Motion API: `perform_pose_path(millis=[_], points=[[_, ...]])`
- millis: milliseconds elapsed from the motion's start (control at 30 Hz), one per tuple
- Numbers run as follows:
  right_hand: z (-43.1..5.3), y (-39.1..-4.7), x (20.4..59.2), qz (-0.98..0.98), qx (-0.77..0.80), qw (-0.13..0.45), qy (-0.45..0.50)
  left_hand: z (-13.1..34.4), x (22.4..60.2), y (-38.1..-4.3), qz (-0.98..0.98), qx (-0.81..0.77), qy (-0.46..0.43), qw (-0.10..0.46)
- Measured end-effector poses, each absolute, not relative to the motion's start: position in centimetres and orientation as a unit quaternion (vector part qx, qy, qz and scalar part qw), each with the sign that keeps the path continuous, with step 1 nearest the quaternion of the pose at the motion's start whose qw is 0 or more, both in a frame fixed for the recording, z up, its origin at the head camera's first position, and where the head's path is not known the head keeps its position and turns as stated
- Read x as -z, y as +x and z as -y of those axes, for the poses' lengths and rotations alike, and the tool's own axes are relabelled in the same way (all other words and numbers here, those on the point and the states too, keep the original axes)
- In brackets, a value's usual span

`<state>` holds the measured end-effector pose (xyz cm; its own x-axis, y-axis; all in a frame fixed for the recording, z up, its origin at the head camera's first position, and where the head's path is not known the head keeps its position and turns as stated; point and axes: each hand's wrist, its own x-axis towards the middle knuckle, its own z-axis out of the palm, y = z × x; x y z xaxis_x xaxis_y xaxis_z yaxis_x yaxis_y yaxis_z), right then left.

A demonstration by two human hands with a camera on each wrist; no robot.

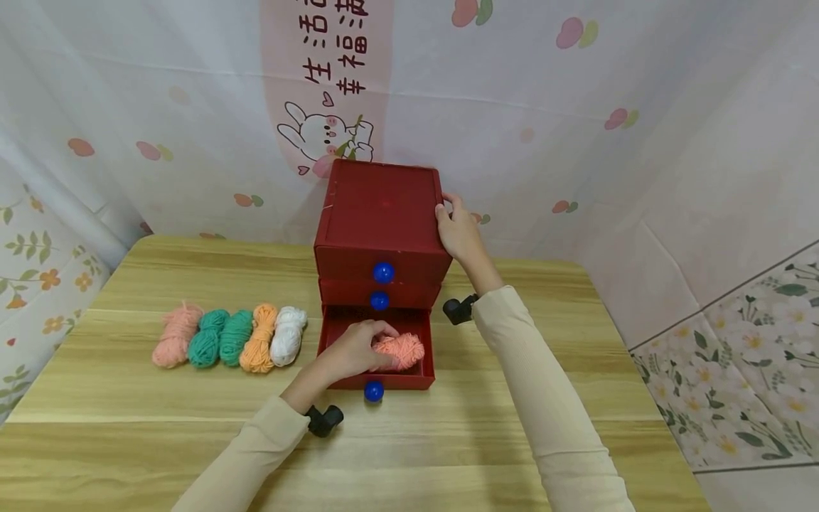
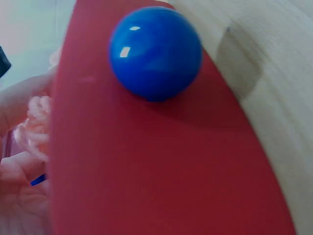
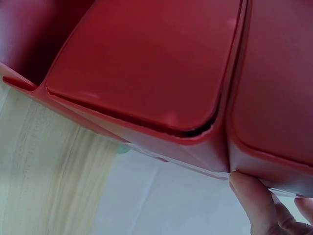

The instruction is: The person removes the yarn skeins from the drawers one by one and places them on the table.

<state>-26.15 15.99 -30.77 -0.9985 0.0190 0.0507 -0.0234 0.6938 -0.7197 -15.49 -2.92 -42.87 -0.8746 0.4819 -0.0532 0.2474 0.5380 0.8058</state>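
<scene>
A red cabinet (image 1: 384, 206) of three drawers stands on the table, its bottom drawer (image 1: 329, 334) pulled out. Inside that drawer lies a coral pink skein of yarn (image 1: 404, 350), and my left hand (image 1: 354, 350) grips it from the left with thumb and fingers. In the left wrist view the blue round knob (image 2: 155, 54) and drawer front hide much of this hand; some pink strands (image 2: 38, 125) show between thumb and fingers. My right hand (image 1: 458, 229) rests against the cabinet's upper right side; its fingertips (image 3: 239, 178) touch the red wall in the right wrist view.
Left of the cabinet several yarn skeins lie in a row: pink (image 1: 177, 334), green (image 1: 207, 338), orange (image 1: 259, 338) and white (image 1: 288, 336). The upper drawers, with blue knobs (image 1: 384, 272), are closed. A printed curtain (image 1: 512, 128) hangs behind the wooden table (image 1: 512, 427).
</scene>
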Motion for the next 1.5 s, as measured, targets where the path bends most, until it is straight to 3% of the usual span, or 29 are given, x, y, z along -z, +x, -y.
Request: perform_pose_path(millis=[667, 1167, 1500], points=[[-16.1, -26.3, 30.8, 0.920, -0.391, 0.021, -0.001, 7.0, 39.5, -14.2, -0.866, -0.452, 0.212, 0.042], [-16.2, -26.4, 30.8, 0.917, -0.399, 0.023, 0.000, 16.2, 38.4, -13.3, -0.899, -0.414, 0.134, -0.046], [-16.1, -26.3, 30.6, 0.918, -0.397, 0.021, 0.002, 24.1, 38.7, -13.2, -0.916, -0.361, 0.082, -0.155]])
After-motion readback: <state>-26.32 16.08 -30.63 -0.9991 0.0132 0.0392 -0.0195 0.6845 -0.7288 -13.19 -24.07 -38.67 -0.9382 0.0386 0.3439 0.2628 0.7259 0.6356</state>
